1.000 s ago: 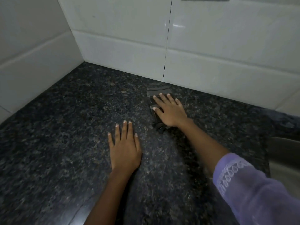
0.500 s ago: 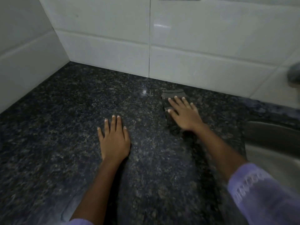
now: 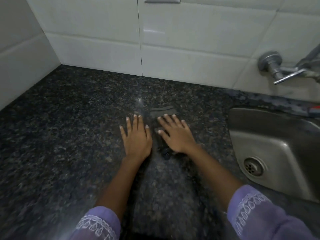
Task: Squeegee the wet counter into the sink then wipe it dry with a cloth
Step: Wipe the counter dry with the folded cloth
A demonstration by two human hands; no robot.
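A dark speckled granite counter (image 3: 69, 127) fills the view. My right hand (image 3: 174, 135) lies flat, fingers spread, pressing a dark grey cloth (image 3: 163, 110) onto the stone. The cloth's far end shows beyond my fingertips and a bit of it shows by my wrist. Just left of it, almost touching, my left hand (image 3: 136, 137) rests flat on the bare counter with nothing in it. A steel sink (image 3: 277, 144) with its drain (image 3: 253, 166) is set into the counter to the right of my hands. No squeegee is in view.
White tiled walls rise behind the counter and on the left, meeting in a corner. A metal tap (image 3: 277, 68) juts from the wall above the sink. A small red object (image 3: 315, 109) sits at the right edge behind the sink.
My right hand has slid the cloth to the right and nearer to me. My left hand has moved right until it is beside the right one. The view has swung right, showing the sink and tap.
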